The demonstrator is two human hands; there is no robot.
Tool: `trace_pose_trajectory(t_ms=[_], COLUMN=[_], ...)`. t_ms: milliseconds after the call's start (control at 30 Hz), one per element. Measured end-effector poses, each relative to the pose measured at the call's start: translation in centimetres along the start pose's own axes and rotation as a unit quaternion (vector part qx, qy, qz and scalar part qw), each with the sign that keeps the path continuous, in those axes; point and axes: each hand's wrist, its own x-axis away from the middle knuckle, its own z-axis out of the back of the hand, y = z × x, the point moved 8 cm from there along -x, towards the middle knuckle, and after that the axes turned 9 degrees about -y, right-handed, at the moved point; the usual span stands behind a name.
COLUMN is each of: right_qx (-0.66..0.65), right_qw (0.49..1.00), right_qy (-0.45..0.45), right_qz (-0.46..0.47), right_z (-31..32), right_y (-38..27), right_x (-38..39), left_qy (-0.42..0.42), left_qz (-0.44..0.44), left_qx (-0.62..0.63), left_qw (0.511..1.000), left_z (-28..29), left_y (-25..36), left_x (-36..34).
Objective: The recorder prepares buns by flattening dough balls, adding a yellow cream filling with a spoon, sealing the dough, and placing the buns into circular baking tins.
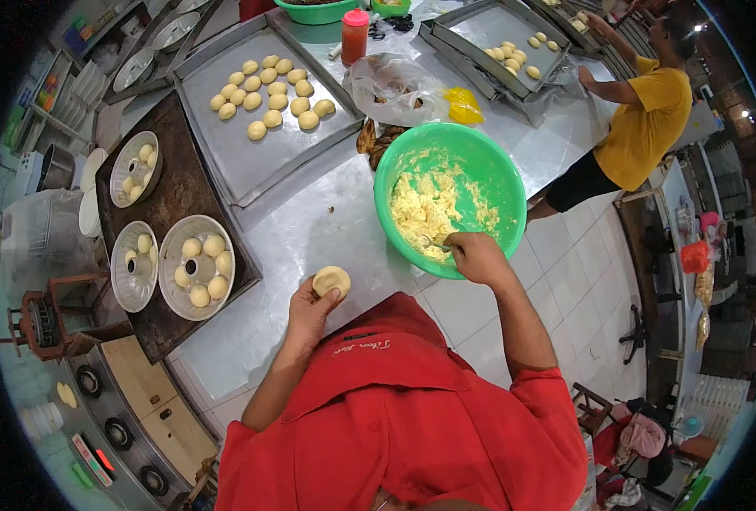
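Observation:
A flattened round of pale dough (332, 282) lies in my left hand (309, 308), the fingers and thumb closed around its edge. My right hand (477, 258) reaches over the near rim of a large green bowl (507, 177). Its fingers are closed on what looks like a spoon (440, 245), mostly hidden by the hand and the food. Crumbly pale yellow filling (425, 204) is heaped in the left part of the bowl, with smears up the walls.
A metal tray (216, 153) of dough balls stands at the far left. Nearer, a dark baking sheet (169, 123) carries ring-shaped pans (197, 308) with dough balls inside. Past the bowl are a plastic bag (395, 85), a red-capped bottle (355, 38) and stacked trays (471, 64). Another person (642, 111) stands at the right.

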Motion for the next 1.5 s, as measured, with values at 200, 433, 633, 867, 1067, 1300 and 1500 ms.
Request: trace_pose_trajectory(t_ms=[200, 433, 633, 867, 1067, 1300, 1500], right_qx=[-0.173, -0.269, -0.127, 0.128, -0.002, 0.045, 0.200], right_qw=[0.982, 0.961, 0.978, 0.958, 0.973, 0.988, 0.978], right_qy=[-0.072, -0.045, 0.131, 0.227, 0.190, 0.149, 0.050], right_qz=[0.018, 0.044, 0.105, 0.123, 0.128, -0.002, -0.025], right_z=[-0.8, 1.4, 5.2, 4.1, 5.3, 4.1, 1.4], right_y=[2.0, 1.6, -2.3, -4.4, -3.3, 0.0, -0.9], right_x=[-1.2, 0.8, 3.7, 5.6, 5.3, 1.5, -1.6], left_qy=[-0.052, -0.135, -0.187, -0.159, -0.159, -0.176, -0.146], left_qz=[0.008, 0.057, 0.170, 0.149, 0.077, 0.000, 0.033], left_qx=[-0.046, 0.090, 0.174, 0.074, 0.005, -0.026, 0.031], left_qw=[0.998, 0.985, 0.952, 0.973, 0.984, 0.984, 0.988], left_z=[-2.7, -9.1, -15.7, -16.3, -16.4, -13.9, -10.5], left_y=[0.9, 2.0, 1.6, 0.8, 2.4, 5.5, 7.0], left_x=[-0.8, -3.0, -6.3, -7.9, -7.4, -6.0, -4.3])
